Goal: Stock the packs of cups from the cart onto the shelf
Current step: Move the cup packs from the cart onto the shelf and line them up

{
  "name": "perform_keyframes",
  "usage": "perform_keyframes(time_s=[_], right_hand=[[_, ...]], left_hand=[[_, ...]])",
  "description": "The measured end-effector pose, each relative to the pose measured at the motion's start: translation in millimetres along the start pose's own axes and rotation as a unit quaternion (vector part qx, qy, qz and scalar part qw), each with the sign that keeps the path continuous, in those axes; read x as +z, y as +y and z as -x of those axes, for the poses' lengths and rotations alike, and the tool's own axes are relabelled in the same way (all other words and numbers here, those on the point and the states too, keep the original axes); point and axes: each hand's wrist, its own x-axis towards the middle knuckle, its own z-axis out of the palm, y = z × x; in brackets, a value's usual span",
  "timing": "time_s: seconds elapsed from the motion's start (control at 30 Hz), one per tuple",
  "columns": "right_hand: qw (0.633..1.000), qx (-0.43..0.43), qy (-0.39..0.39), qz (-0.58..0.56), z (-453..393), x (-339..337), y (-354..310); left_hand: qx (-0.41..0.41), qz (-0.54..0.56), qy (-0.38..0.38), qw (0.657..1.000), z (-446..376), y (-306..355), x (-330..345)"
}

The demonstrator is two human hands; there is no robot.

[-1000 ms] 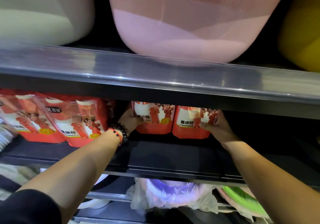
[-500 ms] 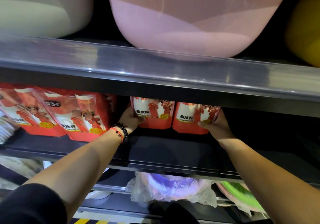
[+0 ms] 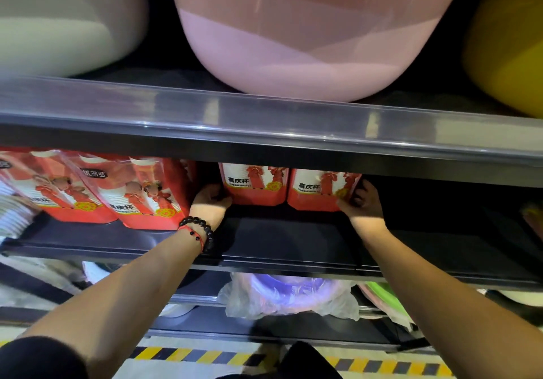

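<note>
Two red-and-white packs of cups stand side by side deep on the dark middle shelf (image 3: 293, 240). My left hand (image 3: 210, 202) grips the left edge of the left pack (image 3: 254, 184). My right hand (image 3: 363, 202) grips the lower right corner of the right pack (image 3: 321, 190). Further left on the same shelf lean more red packs of cups (image 3: 141, 196), nearer the front edge. The tops of the two held packs are hidden behind the shelf rail above. The cart is out of view.
Above, a pink basin (image 3: 308, 35), a white basin (image 3: 67, 17) and a yellow one (image 3: 511, 41) sit on the upper shelf behind a clear rail (image 3: 264, 120). Bagged basins (image 3: 291, 293) lie on the lower shelf. Yellow-black floor tape (image 3: 191, 355) runs below.
Both hands stay on the two packs, which sit slightly further back and more upright. My view has tilted down a little, showing the floor tape.
</note>
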Motion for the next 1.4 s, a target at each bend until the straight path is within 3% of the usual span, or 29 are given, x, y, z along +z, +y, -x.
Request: perform_keyframes(time_s=[0.1,0.23,0.4,0.63,0.77,0.93,1.03,1.13,1.4], right_hand=[[0.998,0.032,0.048,0.028,29.2,-9.7,1.4],[0.989,0.023,0.015,0.146,69.2,-17.8,4.2],[0.976,-0.011,-0.037,0.213,113.5,-13.9,11.5],[0.871,-0.163,-0.201,0.418,165.2,-18.9,7.5],[0.859,-0.196,-0.234,0.412,197.3,-19.7,1.5],[0.871,-0.196,-0.274,0.357,251.0,-12.6,4.3],[0.848,-0.228,-0.315,0.36,284.7,3.3,1.8],[0.811,-0.294,-0.356,0.36,319.5,27.1,-2.9],[0.665,-0.408,-0.493,0.385,423.2,111.9,-26.5]], left_hand=[[0.004,-0.043,0.033,0.999,20.9,-4.1,-10.1],[0.016,-0.082,-0.037,0.996,53.3,1.7,-13.6],[0.075,-0.139,-0.107,0.982,92.2,-1.2,-12.6],[0.078,-0.285,-0.233,0.926,161.5,-17.6,-29.3],[0.042,-0.278,-0.198,0.939,209.8,-28.7,-49.8],[-0.003,-0.27,-0.154,0.95,286.5,-45.1,-79.0],[-0.044,-0.28,-0.123,0.951,330.1,-60.6,-104.2],[-0.086,-0.289,-0.063,0.951,369.4,-78.9,-139.5],[-0.219,-0.265,0.061,0.937,459.7,-128.1,-236.1]])
